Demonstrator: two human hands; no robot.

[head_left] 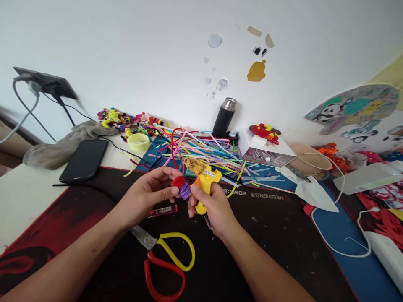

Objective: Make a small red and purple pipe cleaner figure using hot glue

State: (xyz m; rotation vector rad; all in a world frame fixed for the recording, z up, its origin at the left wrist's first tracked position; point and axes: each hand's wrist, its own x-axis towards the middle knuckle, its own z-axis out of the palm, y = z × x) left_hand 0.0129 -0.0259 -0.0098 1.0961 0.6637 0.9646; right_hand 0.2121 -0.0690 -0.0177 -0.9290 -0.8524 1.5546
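My left hand (147, 191) pinches a small fuzzy red and purple pipe-cleaner piece (184, 190) between thumb and fingers. Close beside it, my right hand (218, 205) is wrapped round a yellow hot glue gun (206, 180), whose stained front part points up and to the left. The right fingertips are right by the purple part; whether they touch it, I cannot tell. Below my hands, scissors (147, 241) with one yellow and one red handle lie on the black desk mat (277, 239). Behind my left hand is a narrow red-edged packet (162, 211).
A heap of colourful pipe cleaners (201, 147) spreads behind my hands. A black flask (224, 119) leans at the wall beside a white drawer box (264, 151). To the left are a phone (84, 160) and yellow tape roll (139, 142); to the right, a white cable (338, 253) and tissue (316, 194).
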